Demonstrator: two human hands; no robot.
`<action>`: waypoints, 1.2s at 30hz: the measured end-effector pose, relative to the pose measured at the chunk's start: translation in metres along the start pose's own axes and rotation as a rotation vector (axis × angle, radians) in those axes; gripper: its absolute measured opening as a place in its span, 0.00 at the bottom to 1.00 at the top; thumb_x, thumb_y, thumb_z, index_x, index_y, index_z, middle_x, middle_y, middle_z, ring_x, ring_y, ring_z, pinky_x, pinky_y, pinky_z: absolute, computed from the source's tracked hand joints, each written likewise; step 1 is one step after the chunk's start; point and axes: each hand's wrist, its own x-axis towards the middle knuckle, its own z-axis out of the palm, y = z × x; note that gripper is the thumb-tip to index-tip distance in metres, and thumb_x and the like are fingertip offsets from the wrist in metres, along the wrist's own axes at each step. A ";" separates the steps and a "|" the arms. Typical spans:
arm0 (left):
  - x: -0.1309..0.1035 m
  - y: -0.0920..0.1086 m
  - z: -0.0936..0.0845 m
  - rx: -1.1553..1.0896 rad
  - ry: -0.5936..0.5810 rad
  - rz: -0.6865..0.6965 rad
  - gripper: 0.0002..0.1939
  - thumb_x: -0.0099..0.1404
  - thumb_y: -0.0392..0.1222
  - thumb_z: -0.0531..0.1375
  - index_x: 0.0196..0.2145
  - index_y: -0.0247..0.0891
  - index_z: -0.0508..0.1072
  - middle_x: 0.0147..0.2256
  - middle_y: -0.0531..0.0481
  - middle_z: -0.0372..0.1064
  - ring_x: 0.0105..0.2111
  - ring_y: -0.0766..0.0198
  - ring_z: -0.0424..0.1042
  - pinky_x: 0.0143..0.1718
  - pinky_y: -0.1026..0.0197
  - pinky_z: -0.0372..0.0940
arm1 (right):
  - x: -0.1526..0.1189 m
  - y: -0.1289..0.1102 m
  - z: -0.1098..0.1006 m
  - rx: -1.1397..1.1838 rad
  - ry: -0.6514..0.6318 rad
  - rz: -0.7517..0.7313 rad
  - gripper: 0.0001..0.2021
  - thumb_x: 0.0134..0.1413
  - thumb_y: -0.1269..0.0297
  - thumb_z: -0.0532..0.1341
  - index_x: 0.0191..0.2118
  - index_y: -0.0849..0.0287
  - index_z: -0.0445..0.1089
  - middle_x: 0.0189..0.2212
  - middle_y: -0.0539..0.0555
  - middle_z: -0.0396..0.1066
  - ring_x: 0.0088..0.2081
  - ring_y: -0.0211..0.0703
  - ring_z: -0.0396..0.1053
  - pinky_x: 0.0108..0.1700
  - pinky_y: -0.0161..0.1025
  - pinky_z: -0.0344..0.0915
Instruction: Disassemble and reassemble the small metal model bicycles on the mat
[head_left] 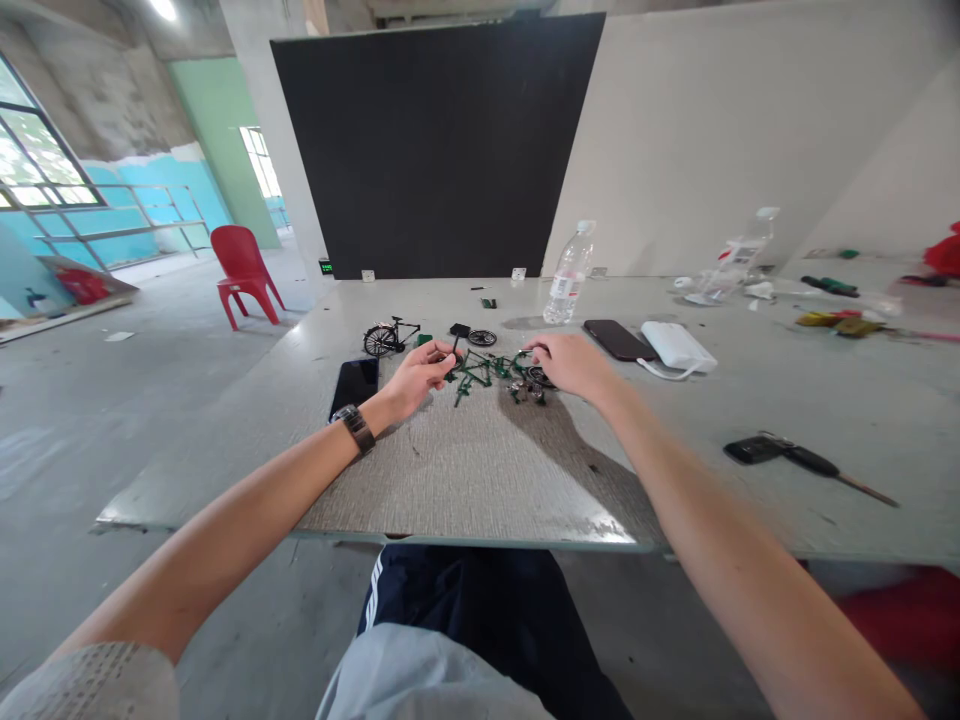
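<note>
My left hand (424,378) is closed in a pinch on a thin dark rod-like part (456,342), too small to identify. Just right of it lie several green model bicycle parts (476,370) in a loose pile. Over the right end of the pile is my right hand (564,362), fingers bent and tips together at the small parts; whatever they grip is hidden. Below its fingers are small silver and dark parts (517,390). A partly built black model bicycle (384,338) with one wheel showing stands left of my left hand. Behind the pile lies a loose black wheel (482,338).
A black phone (354,388) lies by my left wrist. Right of my right hand are a water bottle (570,275), a dark phone (619,340) and a white power bank (677,347) with a cable. Keys (806,458) lie farther right. A black panel (442,150) stands behind.
</note>
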 end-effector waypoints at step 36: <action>-0.009 0.008 0.013 -0.017 -0.329 -0.125 0.19 0.65 0.53 0.68 0.30 0.37 0.66 0.28 0.55 0.56 0.26 0.69 0.57 0.31 0.62 0.57 | -0.016 -0.075 0.012 0.709 -0.001 -0.366 0.22 0.69 0.42 0.54 0.34 0.55 0.70 0.28 0.51 0.69 0.28 0.40 0.60 0.32 0.41 0.55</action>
